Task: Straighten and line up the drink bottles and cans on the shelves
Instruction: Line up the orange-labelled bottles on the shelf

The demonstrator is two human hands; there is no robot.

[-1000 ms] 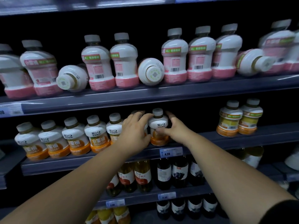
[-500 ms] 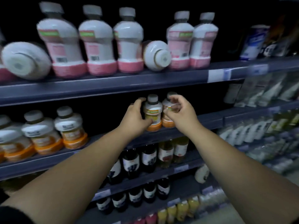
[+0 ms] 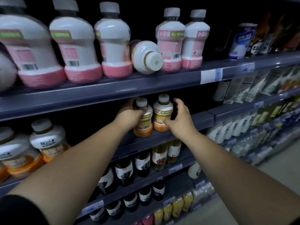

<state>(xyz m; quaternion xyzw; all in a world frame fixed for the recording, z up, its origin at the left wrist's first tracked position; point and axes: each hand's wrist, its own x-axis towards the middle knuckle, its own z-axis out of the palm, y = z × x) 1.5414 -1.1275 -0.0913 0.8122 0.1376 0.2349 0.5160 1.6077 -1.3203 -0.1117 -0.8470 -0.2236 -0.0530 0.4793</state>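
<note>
Head view | left hand (image 3: 129,115) grips left orange bottle (image 3: 143,122), right hand (image 3: 180,120) spread loose beside right orange bottle (image 3: 163,114), both upright on middle shelf (image 3: 199,118) | outstanding: pink bottle (image 3: 146,57) lying toppled on upper shelf (image 3: 113,93)

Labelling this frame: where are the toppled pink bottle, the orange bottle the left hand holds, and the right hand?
toppled pink bottle (image 3: 141,53), head view, white shoulder.
orange bottle (image 3: 143,129), head view, orange base.
right hand (image 3: 181,120), head view, back of the hand.
</note>
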